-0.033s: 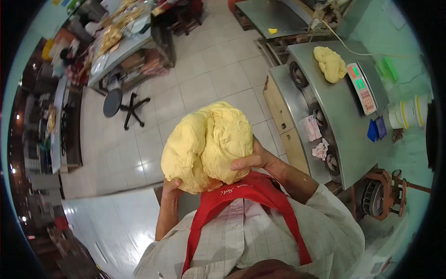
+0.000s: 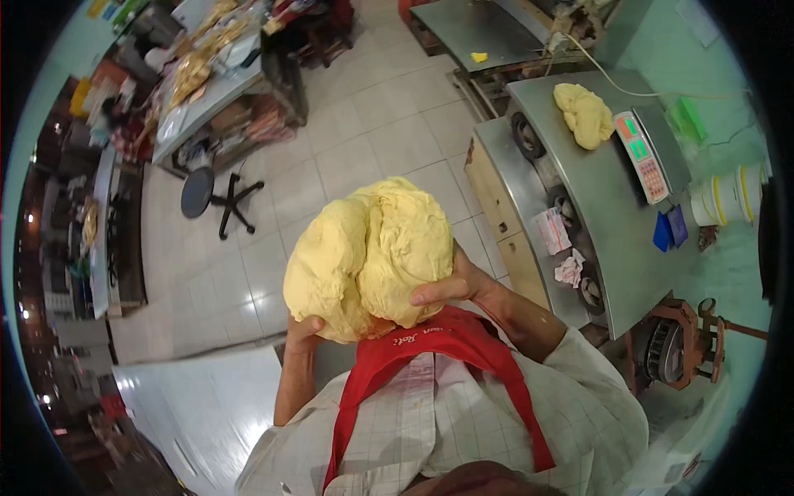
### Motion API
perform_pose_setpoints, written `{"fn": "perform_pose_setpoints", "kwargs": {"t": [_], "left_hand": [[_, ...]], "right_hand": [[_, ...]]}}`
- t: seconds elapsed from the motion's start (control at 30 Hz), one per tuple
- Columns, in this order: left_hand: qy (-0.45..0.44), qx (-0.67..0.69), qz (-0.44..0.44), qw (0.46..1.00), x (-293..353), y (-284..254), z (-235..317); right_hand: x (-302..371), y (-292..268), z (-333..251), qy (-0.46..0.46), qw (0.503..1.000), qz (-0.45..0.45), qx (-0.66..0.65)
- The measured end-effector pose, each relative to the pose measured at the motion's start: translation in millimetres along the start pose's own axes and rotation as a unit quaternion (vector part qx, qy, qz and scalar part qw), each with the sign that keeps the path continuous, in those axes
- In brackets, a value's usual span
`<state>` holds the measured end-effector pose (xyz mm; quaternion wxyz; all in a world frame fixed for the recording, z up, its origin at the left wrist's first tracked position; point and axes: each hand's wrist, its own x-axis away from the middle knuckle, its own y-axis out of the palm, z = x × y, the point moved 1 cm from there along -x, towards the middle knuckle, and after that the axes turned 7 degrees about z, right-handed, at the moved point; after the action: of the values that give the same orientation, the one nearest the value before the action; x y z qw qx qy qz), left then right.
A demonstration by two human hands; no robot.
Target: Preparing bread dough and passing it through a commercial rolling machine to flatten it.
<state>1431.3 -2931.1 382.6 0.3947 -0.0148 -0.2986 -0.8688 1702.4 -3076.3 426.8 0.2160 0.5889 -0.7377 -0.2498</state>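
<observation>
A big lump of pale yellow dough (image 2: 368,256), creased down its middle, is held up close to the front of my red apron (image 2: 438,351). My left hand (image 2: 305,329) grips its lower left side, thumb on top and fingers hidden underneath. On the right side, my right hand (image 2: 459,285) clasps the dough with the thumb pressed into its surface; its other fingers are mostly behind the lump. A smaller piece of yellow dough (image 2: 584,116) lies on the steel table (image 2: 579,207) to my right, beside a digital scale (image 2: 642,157) with lit green digits.
A black wheeled stool (image 2: 198,193) stands on the tiled floor ahead left. Beyond it is a cluttered table (image 2: 211,112). A shiny pale worktop (image 2: 207,409) is at my lower left. Rusty machinery (image 2: 674,343) stands at the right, below white tubs (image 2: 728,198).
The view has shifted very slightly, so the surroundings sit a little differently. Both hands keep the same hold on the dough.
</observation>
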Motion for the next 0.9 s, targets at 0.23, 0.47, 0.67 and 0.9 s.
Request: {"fn": "perform_pose_setpoints", "kwargs": {"t": [0.23,0.47,0.67,0.9], "left_hand": [[0.170,-0.094,-0.200,0.960,-246.8,71.4,86.8],[0.362,-0.489,-0.293,0.738,-571.3,363.4,185.2],[0.420,-0.485,-0.291,0.710,-669.7,390.0,85.7],[0.142,-0.589,-0.222,0.764,-737.8,225.9,-36.2]], "right_hand": [[-115.8,-104.7,-155.3,-0.311,0.910,0.077,0.265],[-223.8,-258.4,-353.0,-0.266,0.744,0.359,0.498],[-146.6,-386.7,-258.5,-0.194,0.537,0.532,0.626],[253.3,-559.5,-167.4,0.121,0.114,0.835,0.525]]}}
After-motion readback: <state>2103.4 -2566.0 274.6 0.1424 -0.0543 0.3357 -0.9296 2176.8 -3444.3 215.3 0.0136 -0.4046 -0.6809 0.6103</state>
